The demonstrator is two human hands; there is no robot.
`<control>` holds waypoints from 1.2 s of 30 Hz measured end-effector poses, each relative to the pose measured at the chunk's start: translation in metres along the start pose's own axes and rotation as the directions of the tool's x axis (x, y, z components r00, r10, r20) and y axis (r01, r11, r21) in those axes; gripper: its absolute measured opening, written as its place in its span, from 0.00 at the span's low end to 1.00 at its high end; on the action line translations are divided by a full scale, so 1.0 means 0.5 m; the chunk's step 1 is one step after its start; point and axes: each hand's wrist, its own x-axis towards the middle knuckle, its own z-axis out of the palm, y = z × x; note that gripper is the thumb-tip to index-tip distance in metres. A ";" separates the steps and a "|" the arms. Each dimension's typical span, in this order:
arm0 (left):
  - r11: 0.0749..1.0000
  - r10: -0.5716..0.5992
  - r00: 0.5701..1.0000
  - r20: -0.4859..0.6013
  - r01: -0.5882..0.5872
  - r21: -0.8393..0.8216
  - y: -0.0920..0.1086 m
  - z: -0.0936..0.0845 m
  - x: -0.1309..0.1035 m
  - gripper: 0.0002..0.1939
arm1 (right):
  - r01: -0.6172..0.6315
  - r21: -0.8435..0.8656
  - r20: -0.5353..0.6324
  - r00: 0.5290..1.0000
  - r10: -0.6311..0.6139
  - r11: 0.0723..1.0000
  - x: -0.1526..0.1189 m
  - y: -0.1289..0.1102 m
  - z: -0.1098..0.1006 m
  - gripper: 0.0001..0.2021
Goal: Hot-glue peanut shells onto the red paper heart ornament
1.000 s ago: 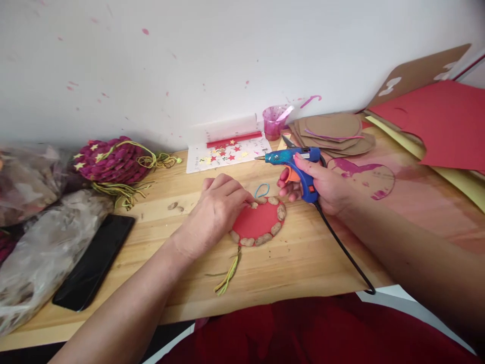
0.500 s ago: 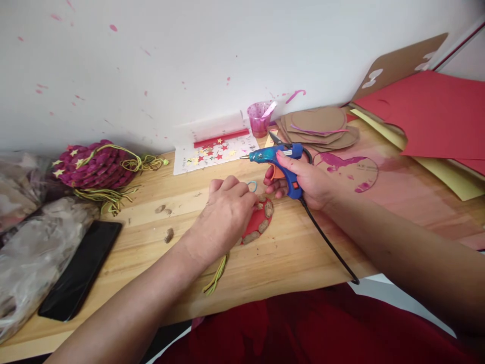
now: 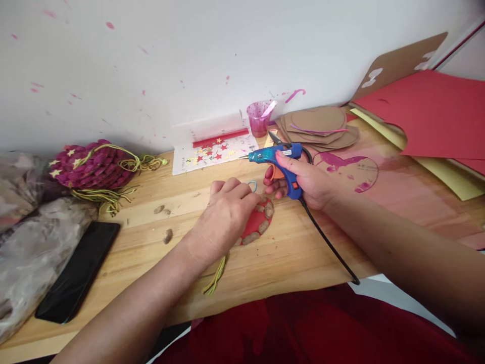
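Note:
My right hand (image 3: 303, 177) grips a blue hot glue gun (image 3: 267, 154) with an orange trigger, its metal nozzle pointing left above the table. My left hand (image 3: 229, 210) is closed, fingers bent down over a red heart-like piece (image 3: 253, 222). Brown oval peanut shells (image 3: 250, 237) line the edge of that piece. The left fingertips press at a shell (image 3: 259, 208) by its upper edge; the hand hides much of the piece. Yellow-green yarn (image 3: 215, 279) sticks out below the left wrist. A small light-blue loop (image 3: 252, 186) lies just beyond the fingers.
Loose shells (image 3: 167, 236), a black phone (image 3: 79, 273), plastic bags (image 3: 45, 247) and a magenta shell-covered stack (image 3: 100, 167) lie left. Behind are star stickers (image 3: 215, 149), a pink-stained cup (image 3: 257, 121), scissors (image 3: 276, 137) and cardboard shapes (image 3: 322, 121). Red sheets (image 3: 439, 116) lie right; the gun's cord (image 3: 329, 242) crosses the table.
Almost nothing differs. My left hand has shifted very slightly at the red piece, and the glue gun stays in place in my right hand.

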 end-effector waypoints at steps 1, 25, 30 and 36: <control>1.000 -0.007 1.000 -0.013 0.007 -0.013 -0.004 -0.003 -0.001 0.10 | -0.005 0.000 -0.002 1.000 0.005 1.000 0.000 -0.001 0.000 0.23; 0.995 -0.063 0.994 -0.084 0.056 -0.086 -0.044 0.015 -0.018 0.08 | -0.006 -0.019 0.017 1.000 0.006 1.000 0.002 -0.003 0.000 0.25; 0.994 -0.056 0.994 -0.089 0.047 -0.102 -0.038 0.004 -0.018 0.08 | -0.019 -0.017 0.000 1.000 0.019 1.000 0.001 -0.006 0.003 0.24; 0.992 -0.006 0.996 -0.094 -0.006 -0.128 -0.033 0.013 -0.016 0.07 | -0.030 -0.021 -0.007 1.000 0.030 0.999 0.004 -0.004 0.002 0.24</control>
